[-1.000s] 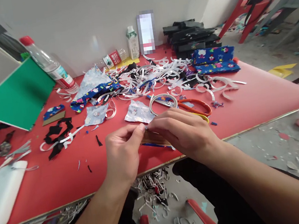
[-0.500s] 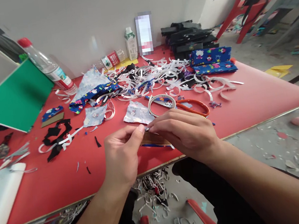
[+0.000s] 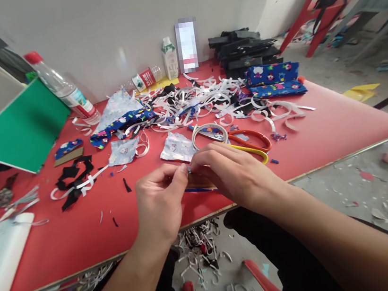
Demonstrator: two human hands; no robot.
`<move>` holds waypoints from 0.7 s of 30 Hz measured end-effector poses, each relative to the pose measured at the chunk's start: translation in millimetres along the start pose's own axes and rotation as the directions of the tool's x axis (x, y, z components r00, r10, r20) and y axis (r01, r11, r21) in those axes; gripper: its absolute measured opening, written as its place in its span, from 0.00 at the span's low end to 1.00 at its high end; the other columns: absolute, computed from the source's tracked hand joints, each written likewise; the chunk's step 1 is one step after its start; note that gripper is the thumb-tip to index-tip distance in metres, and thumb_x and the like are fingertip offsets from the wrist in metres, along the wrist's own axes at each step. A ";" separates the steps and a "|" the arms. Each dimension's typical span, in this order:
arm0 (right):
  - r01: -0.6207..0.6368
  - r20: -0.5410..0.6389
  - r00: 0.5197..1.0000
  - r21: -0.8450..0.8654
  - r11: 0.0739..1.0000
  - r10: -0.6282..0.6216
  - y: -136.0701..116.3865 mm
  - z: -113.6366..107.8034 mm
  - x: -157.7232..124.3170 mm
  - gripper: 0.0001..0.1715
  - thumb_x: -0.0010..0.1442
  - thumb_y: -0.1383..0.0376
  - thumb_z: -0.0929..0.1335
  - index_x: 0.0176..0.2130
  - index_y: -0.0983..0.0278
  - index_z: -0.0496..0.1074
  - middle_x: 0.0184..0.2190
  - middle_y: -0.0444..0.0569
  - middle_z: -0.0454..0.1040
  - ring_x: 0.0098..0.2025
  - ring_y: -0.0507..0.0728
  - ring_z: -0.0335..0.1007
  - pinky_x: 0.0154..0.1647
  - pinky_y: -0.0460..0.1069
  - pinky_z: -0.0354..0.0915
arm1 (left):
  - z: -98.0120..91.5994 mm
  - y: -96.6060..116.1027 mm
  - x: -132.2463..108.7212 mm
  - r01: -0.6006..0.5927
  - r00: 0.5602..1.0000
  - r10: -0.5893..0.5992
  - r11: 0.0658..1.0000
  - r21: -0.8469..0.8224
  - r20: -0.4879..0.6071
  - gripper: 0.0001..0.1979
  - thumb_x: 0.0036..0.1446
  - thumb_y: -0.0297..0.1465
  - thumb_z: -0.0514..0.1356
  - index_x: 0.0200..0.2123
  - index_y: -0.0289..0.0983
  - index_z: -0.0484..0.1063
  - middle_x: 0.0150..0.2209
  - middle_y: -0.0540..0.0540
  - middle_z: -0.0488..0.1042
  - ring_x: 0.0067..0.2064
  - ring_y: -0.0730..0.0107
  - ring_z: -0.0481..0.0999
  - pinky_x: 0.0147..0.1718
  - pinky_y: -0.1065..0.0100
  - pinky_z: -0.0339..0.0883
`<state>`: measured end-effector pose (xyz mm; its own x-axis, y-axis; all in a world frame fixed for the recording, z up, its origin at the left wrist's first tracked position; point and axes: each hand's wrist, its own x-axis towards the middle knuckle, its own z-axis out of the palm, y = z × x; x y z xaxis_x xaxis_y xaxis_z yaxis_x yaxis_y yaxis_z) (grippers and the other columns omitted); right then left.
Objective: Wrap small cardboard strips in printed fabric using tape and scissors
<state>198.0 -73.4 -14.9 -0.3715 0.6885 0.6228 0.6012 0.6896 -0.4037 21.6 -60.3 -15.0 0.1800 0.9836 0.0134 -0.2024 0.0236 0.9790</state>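
Note:
My left hand [image 3: 160,201] is closed, its thumb and forefinger pinching at the near edge of the red table. Against them my right hand [image 3: 237,173] bends its fingers, also closed. Between and below the fingertips is a brown board piece [image 3: 200,181] with a blue cloth edge, mostly covered by the hands. A small greyish bit shows at the fingertips, too small to name. Just beyond lie a pale printed cloth piece [image 3: 176,148], a white ring-shaped roll of tape [image 3: 195,133] and scissors with orange and yellow handles [image 3: 267,141].
White and black strip scraps [image 3: 205,96] heap across the middle of the red table [image 3: 333,117]. Folded blue printed cloth [image 3: 276,89] and a black stack [image 3: 245,48] sit at the back right. A clear bottle [image 3: 65,91] and a green board [image 3: 20,125] stand left.
My right hand has shifted slightly left and covers more of the brown board piece. More of the yellow scissors handle shows. My left hand has barely moved.

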 end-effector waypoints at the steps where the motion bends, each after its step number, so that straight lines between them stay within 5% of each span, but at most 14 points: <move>1: -0.002 0.025 1.000 0.003 1.000 0.002 -1.1 -0.6 0.8 0.06 0.76 0.71 0.62 0.45 0.63 0.68 0.38 0.50 0.77 0.38 0.55 0.71 0.39 0.50 0.68 | 0.1 -0.2 0.3 0.011 1.000 -0.011 1.000 -0.009 -0.004 0.07 0.63 0.31 0.68 0.30 0.40 0.84 0.28 0.49 0.83 0.31 0.64 0.84 0.39 0.61 0.82; 5: 0.023 0.084 0.996 0.027 0.999 -0.025 -2.6 -0.8 0.6 0.12 0.77 0.70 0.59 0.40 0.62 0.66 0.35 0.49 0.75 0.34 0.55 0.67 0.37 0.50 0.67 | 2.1 4.0 0.8 0.045 0.999 -0.045 0.999 -0.018 -0.011 0.10 0.62 0.31 0.67 0.26 0.40 0.81 0.26 0.49 0.82 0.29 0.65 0.82 0.34 0.63 0.81; 10: 0.033 -0.016 0.999 0.054 0.998 -0.032 -0.6 0.9 -2.2 0.04 0.76 0.69 0.65 0.49 0.63 0.69 0.36 0.47 0.76 0.36 0.54 0.69 0.37 0.48 0.66 | 4.9 9.6 0.4 0.095 0.995 -0.095 0.994 -0.049 -0.007 0.10 0.61 0.32 0.66 0.26 0.40 0.80 0.25 0.48 0.81 0.29 0.62 0.83 0.32 0.62 0.80; 21: -0.038 -0.018 0.999 0.100 0.994 0.040 3.5 6.2 -7.9 0.05 0.74 0.69 0.66 0.43 0.61 0.68 0.36 0.46 0.75 0.34 0.52 0.70 0.36 0.47 0.66 | 5.0 9.6 0.7 0.095 0.995 -0.096 0.992 -0.081 -0.009 0.10 0.60 0.31 0.66 0.25 0.40 0.80 0.24 0.48 0.80 0.29 0.63 0.83 0.34 0.61 0.80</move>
<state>198.7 -75.0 -25.4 -0.3348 0.7113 0.6181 0.5415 0.6820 -0.4916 24.6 -60.3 -4.6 0.1897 0.9784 -0.0822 -0.2615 0.1310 0.9563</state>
